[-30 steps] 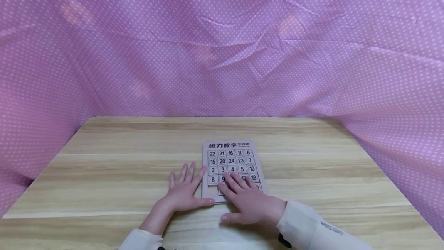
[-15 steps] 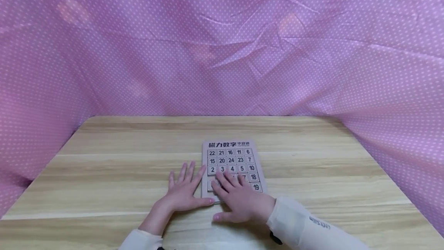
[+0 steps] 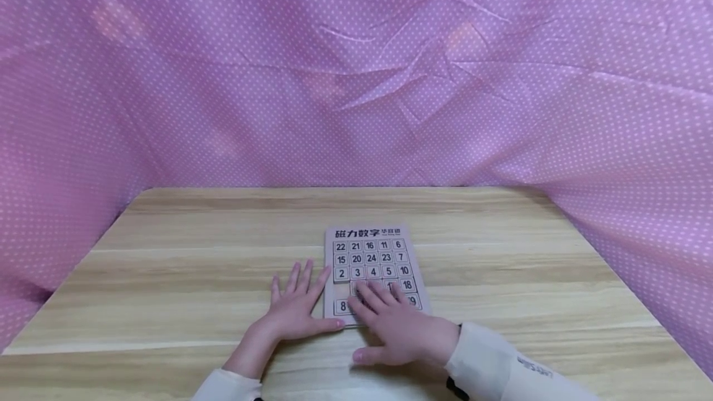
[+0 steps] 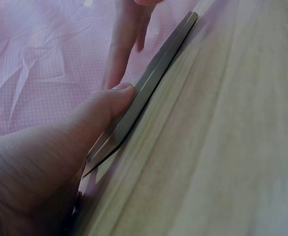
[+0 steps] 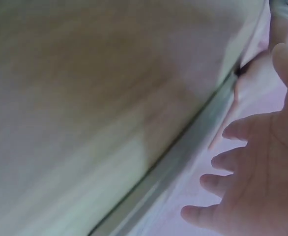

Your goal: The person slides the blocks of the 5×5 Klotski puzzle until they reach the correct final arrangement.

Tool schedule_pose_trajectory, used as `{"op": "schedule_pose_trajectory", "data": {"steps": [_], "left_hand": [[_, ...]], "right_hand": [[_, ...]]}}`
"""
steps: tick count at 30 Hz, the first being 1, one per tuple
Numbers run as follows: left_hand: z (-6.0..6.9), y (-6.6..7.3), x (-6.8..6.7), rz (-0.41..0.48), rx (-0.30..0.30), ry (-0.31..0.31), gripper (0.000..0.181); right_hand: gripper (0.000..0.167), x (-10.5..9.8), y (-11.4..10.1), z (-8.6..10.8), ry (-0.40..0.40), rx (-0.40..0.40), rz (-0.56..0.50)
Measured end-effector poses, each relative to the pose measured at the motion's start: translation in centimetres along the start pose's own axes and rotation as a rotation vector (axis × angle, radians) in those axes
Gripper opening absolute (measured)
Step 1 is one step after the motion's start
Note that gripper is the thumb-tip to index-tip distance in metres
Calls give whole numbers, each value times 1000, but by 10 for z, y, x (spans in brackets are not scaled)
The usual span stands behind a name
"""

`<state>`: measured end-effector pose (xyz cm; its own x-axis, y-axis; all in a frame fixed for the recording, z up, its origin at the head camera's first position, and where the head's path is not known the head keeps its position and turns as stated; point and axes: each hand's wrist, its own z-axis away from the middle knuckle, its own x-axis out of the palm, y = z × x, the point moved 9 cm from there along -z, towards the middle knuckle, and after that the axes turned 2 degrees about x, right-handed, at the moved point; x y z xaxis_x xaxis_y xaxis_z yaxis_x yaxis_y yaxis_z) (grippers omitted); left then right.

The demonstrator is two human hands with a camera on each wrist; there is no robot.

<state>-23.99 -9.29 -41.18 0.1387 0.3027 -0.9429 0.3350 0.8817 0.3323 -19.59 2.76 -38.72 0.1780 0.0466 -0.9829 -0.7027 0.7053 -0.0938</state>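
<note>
A number sliding puzzle [image 3: 367, 233] lies flat on the table, with numbered tiles in a pale frame. My left hand [image 3: 295, 311] rests with spread fingers along its left side, the thumb on the lower left corner. In the left wrist view that thumb touches the board's edge [image 4: 146, 93]. Over the lower rows is my right hand [image 3: 401, 327], fingers extended and partly covering the tiles. The tile marked 8 [image 3: 343, 307] sits at the bottom left, below an unfilled slot. The right wrist view shows my right palm [image 5: 262, 172] above the board, fingers slightly bent.
The wooden tabletop [image 3: 184, 252] stretches around the puzzle on all sides. Pink dotted cloth [image 3: 356, 79] hangs behind the table and at both sides.
The 8 tile has slid down one row, leaving a slot above it. My right hand went left across the lower tiles, then came back right. My left hand stayed still.
</note>
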Motion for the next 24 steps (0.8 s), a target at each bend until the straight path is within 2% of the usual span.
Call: {"op": "schedule_pose_trajectory", "data": {"steps": [7, 11, 16, 24], "left_hand": [[0, 1, 2, 17, -3, 8, 101], [0, 0, 3, 17, -5, 5, 102], [0, 2, 4, 15, 1, 9, 102], [1, 1, 3, 18, -7, 3, 101]], "right_hand": [[82, -6, 49, 30, 26, 119, -40], [82, -6, 67, 42, 27, 161, -55], [85, -1, 72, 47, 19, 162, -81], [89, 0, 64, 40, 37, 117, -80]]}}
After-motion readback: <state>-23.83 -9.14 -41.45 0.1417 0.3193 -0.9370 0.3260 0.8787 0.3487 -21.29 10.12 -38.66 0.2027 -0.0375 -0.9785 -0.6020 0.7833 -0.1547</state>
